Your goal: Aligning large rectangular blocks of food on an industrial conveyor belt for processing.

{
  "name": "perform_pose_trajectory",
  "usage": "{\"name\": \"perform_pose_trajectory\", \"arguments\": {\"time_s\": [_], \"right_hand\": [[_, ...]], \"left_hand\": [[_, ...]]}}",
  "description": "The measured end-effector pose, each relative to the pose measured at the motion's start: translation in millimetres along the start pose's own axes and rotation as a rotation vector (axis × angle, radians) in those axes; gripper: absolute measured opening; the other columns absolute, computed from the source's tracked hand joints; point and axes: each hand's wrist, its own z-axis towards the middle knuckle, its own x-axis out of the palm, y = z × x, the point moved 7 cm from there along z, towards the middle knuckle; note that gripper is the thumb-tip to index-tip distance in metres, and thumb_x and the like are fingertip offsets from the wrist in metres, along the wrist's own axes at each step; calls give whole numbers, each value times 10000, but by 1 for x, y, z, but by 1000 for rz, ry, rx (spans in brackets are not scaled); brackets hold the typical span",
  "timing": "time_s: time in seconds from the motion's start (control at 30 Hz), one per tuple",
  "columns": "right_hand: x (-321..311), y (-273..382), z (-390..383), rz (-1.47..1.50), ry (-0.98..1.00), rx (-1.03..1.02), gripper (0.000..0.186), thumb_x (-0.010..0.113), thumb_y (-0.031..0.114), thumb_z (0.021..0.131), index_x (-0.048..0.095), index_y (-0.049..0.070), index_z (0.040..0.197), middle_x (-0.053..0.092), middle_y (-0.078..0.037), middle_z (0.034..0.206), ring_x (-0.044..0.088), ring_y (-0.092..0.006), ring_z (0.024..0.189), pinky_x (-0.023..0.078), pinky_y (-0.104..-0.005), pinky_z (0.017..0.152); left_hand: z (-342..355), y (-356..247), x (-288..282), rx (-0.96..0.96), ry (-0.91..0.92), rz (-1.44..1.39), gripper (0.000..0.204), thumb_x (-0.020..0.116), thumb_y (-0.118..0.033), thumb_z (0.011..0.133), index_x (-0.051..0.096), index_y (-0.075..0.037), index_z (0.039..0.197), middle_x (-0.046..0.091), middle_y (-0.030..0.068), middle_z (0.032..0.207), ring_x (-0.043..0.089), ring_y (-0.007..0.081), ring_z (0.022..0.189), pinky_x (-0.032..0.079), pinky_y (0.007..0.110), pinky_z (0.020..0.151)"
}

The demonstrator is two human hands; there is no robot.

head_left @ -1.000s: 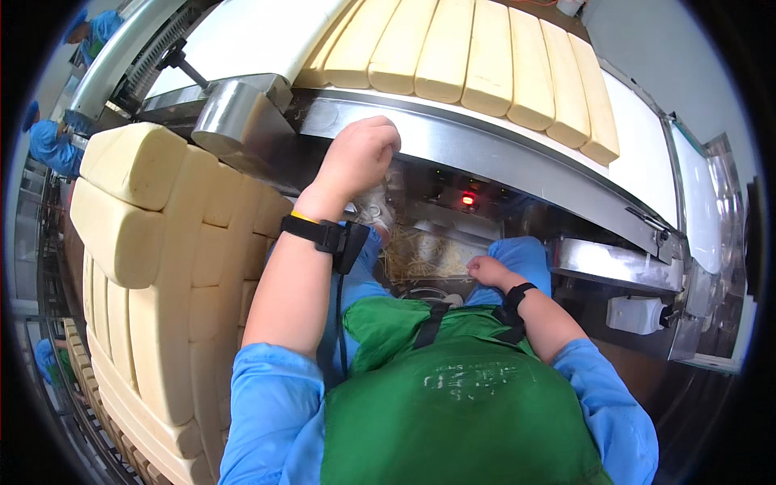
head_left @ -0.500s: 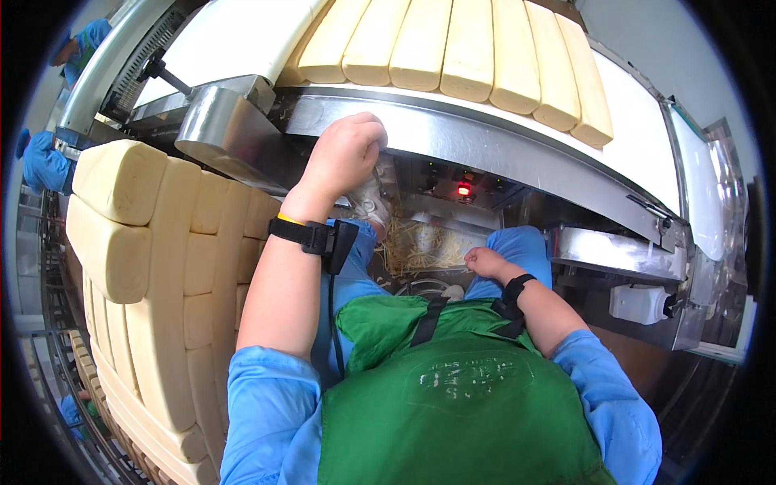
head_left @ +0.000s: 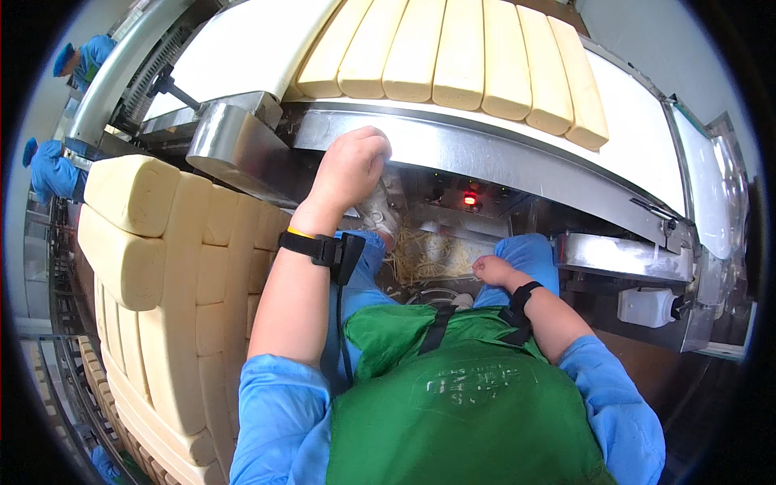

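My left hand (head_left: pixel 349 166) is curled over the lower edge of a curved steel conveyor rim (head_left: pixel 517 158), fingers closed on it; a black wrist strap sits on that forearm. My right hand (head_left: pixel 490 269) is a loose fist resting on my blue-trousered right knee (head_left: pixel 529 255) and holds nothing. Several long pale yellow slabs (head_left: pixel 457 52) lie side by side on the white belt (head_left: pixel 242 40) above the rim. A stack of similar pale yellow slabs (head_left: pixel 174 267) stands close to my left arm.
A red light (head_left: pixel 470 199) glows on the machine panel under the rim. Pale shreds (head_left: pixel 428 255) litter the floor by my white shoe (head_left: pixel 377 212). A white container (head_left: pixel 647 307) hangs at the right. People in blue (head_left: pixel 52 170) work at the far left.
Both hands stay where they were: left on the steel rim, right on the knee. Only my head shifts slightly, moving the whole view a little.
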Motion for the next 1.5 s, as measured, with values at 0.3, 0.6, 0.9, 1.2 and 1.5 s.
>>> {"name": "perform_pose_trajectory", "arguments": {"time_s": [0.3, 0.6, 0.9, 1.2, 1.5], "right_hand": [[1, -2, -1, -1, -11, 11, 345, 633, 287, 881, 739, 127, 1169, 744, -118, 1145, 693, -314, 1084, 543, -412, 945], [0, 1, -3, 26, -7, 0, 330, 642, 291, 884, 742, 114, 1144, 742, -130, 1141, 690, -316, 1090, 539, -418, 952], [0, -1, -1, 49, -9, -17, 309, 648, 275, 876, 747, 121, 1125, 748, -133, 1119, 699, -322, 1057, 543, -419, 934], [2, -6, 2, 2, -29, -30, 305, 628, 306, 884, 749, 100, 1074, 745, -153, 1092, 699, -344, 1037, 549, -439, 909], [8, -17, 10, 98, -45, -12, 298, 660, 277, 877, 746, 78, 1082, 752, -148, 1066, 716, -322, 987, 560, -415, 866]], "left_hand": [[0, 4, -1, -46, -25, 83, 98, 615, 27, 839, 685, -29, 877, 702, 111, 955, 678, 337, 916, 551, 415, 803], [-5, 22, -7, -238, -127, 181, 64, 687, -48, 863, 715, -26, 915, 699, 125, 979, 684, 321, 874, 553, 400, 789], [-9, 33, -4, -339, -118, 166, 106, 720, -92, 804, 718, -36, 894, 687, 134, 984, 653, 353, 974, 515, 460, 880], [-7, 31, -3, -321, -120, 143, 96, 729, -77, 786, 709, -24, 864, 687, 156, 948, 661, 370, 935, 530, 468, 842], [-6, 22, -7, -247, -152, 184, 63, 699, -79, 801, 709, -29, 838, 694, 149, 922, 658, 381, 892, 539, 460, 813]]}}
